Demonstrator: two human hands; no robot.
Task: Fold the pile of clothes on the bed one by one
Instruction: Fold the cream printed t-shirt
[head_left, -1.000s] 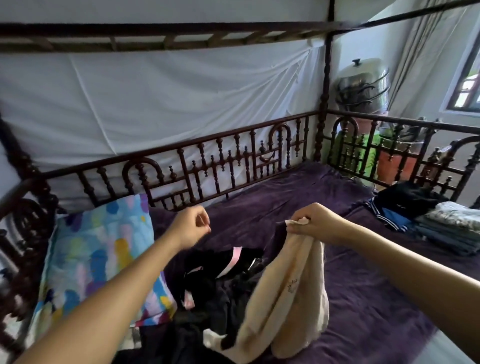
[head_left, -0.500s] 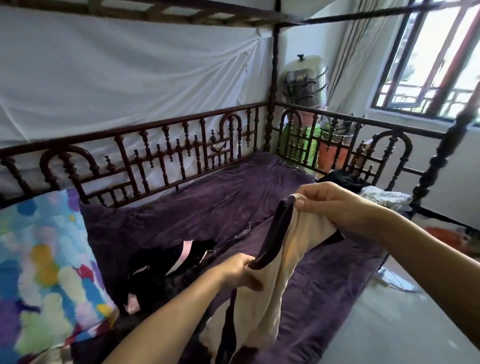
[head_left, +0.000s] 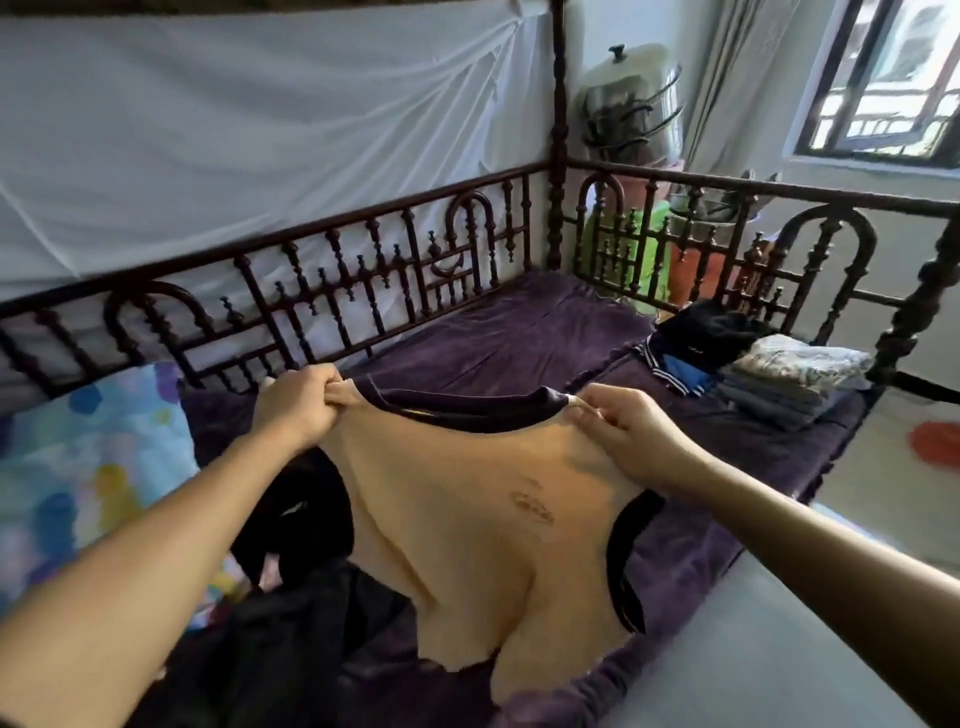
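1. Left hand (head_left: 298, 408) is pinching one top corner of the peach garment (head_left: 467, 525), with the fingers curled tight on the cloth.
2. Right hand (head_left: 631, 441) is gripping the opposite top corner, thumb and fingers clamped on the fabric.
3. Garment is hanging spread between both hands, with dark trim along its top edge. Its lower part is draping toward the purple bed cover (head_left: 498, 332).
4. Dark unfolded pile (head_left: 291, 649) is lying under the left forearm.
5. Folded stack (head_left: 789, 379) is sitting beyond the right hand, well apart.
6. Patterned pillow (head_left: 83, 467) is lying left of the left hand.
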